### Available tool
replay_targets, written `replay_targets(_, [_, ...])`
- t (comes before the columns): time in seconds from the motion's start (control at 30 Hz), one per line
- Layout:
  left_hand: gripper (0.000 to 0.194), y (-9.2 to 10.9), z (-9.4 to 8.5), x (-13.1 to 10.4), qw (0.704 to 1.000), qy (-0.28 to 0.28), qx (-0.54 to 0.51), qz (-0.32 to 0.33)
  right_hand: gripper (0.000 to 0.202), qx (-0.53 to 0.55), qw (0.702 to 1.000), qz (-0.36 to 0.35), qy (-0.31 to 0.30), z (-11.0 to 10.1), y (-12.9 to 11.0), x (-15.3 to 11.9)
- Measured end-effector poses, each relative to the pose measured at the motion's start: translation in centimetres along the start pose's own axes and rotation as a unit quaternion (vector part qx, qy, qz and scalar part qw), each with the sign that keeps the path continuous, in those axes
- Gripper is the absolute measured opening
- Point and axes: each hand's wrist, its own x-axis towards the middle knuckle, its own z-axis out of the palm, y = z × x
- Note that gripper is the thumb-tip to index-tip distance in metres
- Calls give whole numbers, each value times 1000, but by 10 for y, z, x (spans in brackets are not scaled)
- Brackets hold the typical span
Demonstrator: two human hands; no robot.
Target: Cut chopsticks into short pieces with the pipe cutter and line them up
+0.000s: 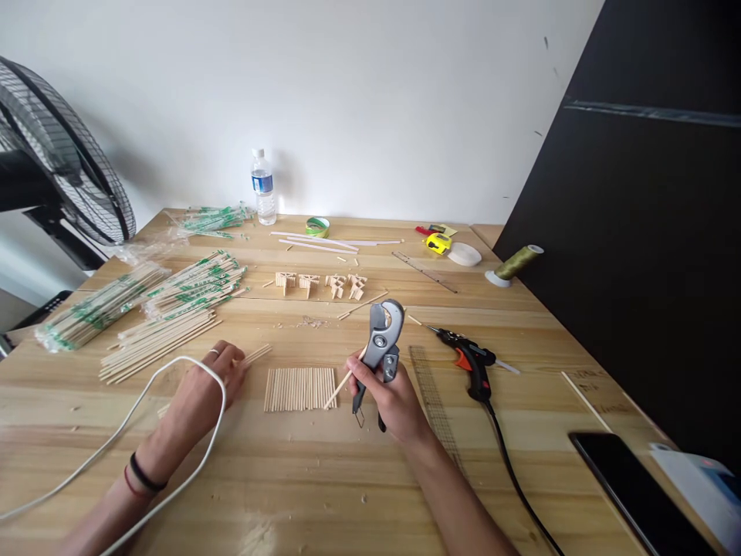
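Observation:
My right hand is closed around a grey pipe cutter, its curved jaw pointing up, and also pinches a thin wooden stick. The stick's lower end reaches the right side of a flat row of short sticks. To the left of that row, my left hand has its fingers closed on short wooden sticks that poke out to the right. Longer loose sticks lie just behind my left hand. A white cable loops in front of my left wrist.
A glue gun and a ruler lie right of my right hand, near a phone. Small stick structures, tape measure, thread spool and bottle stand farther back. Wrapped stick bundles and a fan are left.

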Motion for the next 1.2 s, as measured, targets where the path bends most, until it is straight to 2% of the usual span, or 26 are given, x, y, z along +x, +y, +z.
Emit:
replay_targets(0.1, [21,24,2,-3,991,-40,-127,-33,33,44,999,-13,-5,0,0,1])
replay_targets(0.2, [25,49,7,-1,958,-95,-260,-80,25,83,996,-28,-26,1,0,1])
replay_targets(0.3, [28,68,14,2,922,-128,-347,-114,22,115,993,-25,-26,1,0,0])
replay_targets(0.43, [34,80,23,1,873,-180,-431,-139,20,119,992,-30,-18,0,2,1])
replay_targets(0.67, [43,88,26,-8,797,-224,-534,-172,21,83,995,-26,-43,1,2,-2])
replay_targets(0.9, [34,86,24,-14,787,-254,-544,-145,22,16,998,-36,-41,2,-1,-4])
replay_targets(1.2, [25,90,28,-18,778,-237,-561,-158,16,13,999,-22,-43,5,2,-7])
